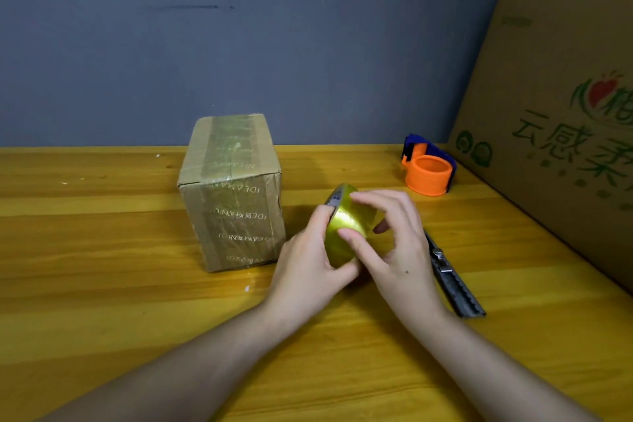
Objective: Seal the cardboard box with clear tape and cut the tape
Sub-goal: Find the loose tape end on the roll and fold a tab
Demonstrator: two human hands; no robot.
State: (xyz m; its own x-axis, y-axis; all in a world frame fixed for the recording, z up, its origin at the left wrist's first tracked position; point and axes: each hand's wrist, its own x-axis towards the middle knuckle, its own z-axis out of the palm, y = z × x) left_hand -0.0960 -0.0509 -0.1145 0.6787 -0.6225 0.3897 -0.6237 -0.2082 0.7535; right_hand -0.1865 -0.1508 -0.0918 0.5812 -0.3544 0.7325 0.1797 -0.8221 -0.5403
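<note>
A small cardboard box [233, 195] stands upright on the wooden table [102, 284], with old tape strips over its top and front. Just right of it, a roll of clear, yellowish tape [346, 223] is held above the table. My left hand [308, 264] grips the roll from the left and below. My right hand [397, 243] rests its fingertips on the roll's outer face. A grey utility knife [452, 281] lies on the table, partly hidden behind my right hand.
An orange and blue tape dispenser [428, 168] sits at the back right. Large printed cardboard cartons [555, 106] line the right side. A grey wall [274, 27] closes the back of the table.
</note>
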